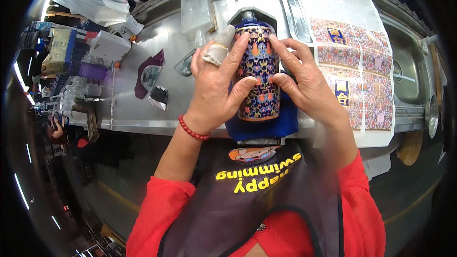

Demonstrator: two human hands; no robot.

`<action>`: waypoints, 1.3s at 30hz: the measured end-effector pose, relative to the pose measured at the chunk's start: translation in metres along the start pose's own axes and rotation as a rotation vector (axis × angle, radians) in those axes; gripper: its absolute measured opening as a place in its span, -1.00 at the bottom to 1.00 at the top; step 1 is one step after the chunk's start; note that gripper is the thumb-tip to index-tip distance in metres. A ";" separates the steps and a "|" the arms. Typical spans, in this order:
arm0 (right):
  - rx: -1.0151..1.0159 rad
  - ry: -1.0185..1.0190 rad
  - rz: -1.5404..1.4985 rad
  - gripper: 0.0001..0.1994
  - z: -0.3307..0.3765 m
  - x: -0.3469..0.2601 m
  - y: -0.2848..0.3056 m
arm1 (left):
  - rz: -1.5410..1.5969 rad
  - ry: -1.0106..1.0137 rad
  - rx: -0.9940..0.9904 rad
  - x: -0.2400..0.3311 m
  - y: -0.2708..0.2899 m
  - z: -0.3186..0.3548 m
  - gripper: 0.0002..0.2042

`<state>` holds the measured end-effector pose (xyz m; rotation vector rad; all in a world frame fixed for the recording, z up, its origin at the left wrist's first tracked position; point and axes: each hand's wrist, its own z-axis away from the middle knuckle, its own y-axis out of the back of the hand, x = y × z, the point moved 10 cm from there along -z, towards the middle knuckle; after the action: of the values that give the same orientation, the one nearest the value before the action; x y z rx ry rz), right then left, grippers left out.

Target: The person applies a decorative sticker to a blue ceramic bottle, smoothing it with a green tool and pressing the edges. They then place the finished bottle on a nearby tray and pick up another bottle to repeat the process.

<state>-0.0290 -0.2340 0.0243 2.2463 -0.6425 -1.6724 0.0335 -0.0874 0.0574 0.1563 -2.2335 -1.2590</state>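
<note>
A dark blue bottle (259, 74) with a colourful floral wrap lies with its neck pointing away from me. Beneath it is a blue cloth (288, 119), and a dark angular metal support (269, 18) shows behind its neck. On the left side, my left hand (214, 83) presses thumb and fingers against the wrap. One of its fingers wears a grey-white fabric cover (220, 45) with a yellow band. My right hand (307, 78) grips the opposite side, thumb and fingertips on the pattern. Beside it lies a sheet of matching floral prints (328, 56).
To the left on the metal worktop are a purple cloth (142, 83), a flat greenish scraper-like piece (151, 77) and a small dark-tipped object (159, 96). Farther back stand a clear plastic container (196, 9) and a metal tray (288, 0). A sink (410, 69) is at right.
</note>
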 end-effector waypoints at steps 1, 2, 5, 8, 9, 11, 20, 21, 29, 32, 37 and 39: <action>-0.016 -0.012 -0.011 -0.36 0.005 0.000 0.001 | 0.054 -0.026 0.007 0.001 0.003 0.003 -0.30; -0.021 -0.002 0.001 -0.35 0.010 -0.001 0.001 | 0.101 -0.040 0.014 0.001 0.005 0.006 -0.27; -0.031 0.042 -0.008 -0.28 0.024 -0.005 0.000 | 0.139 -0.057 -0.010 0.005 0.002 0.020 -0.19; -0.056 0.062 0.062 -0.24 0.033 -0.005 -0.007 | 0.155 -0.024 -0.015 0.005 -0.007 0.031 -0.12; -0.054 0.072 0.100 -0.21 0.034 -0.005 -0.009 | 0.138 -0.022 -0.022 0.004 -0.010 0.032 -0.09; -0.049 0.082 0.099 -0.20 0.035 -0.005 -0.011 | 0.143 -0.023 -0.015 0.004 -0.011 0.033 -0.09; -0.102 0.042 0.102 -0.10 0.036 -0.001 -0.014 | 0.105 -0.038 -0.014 0.007 -0.011 0.032 -0.08; -0.103 0.040 0.096 -0.10 0.036 0.000 -0.014 | 0.106 -0.037 -0.020 0.007 -0.012 0.032 -0.08; 0.013 0.107 0.068 -0.10 0.034 -0.007 -0.012 | 0.106 -0.067 0.013 0.011 -0.008 0.030 -0.09; -0.046 0.050 0.107 -0.02 0.033 -0.001 -0.017 | 0.100 -0.054 0.017 0.011 -0.009 0.030 -0.09; -0.060 0.040 0.101 0.00 0.032 0.002 -0.016 | 0.135 -0.025 0.055 0.010 -0.009 0.034 -0.04; -0.063 0.026 0.112 0.00 0.032 0.003 -0.016 | 0.110 -0.023 0.063 0.009 -0.010 0.037 0.01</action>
<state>-0.0560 -0.2201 0.0045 2.1440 -0.6859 -1.5852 0.0047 -0.0688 0.0385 0.0427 -2.2705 -1.1383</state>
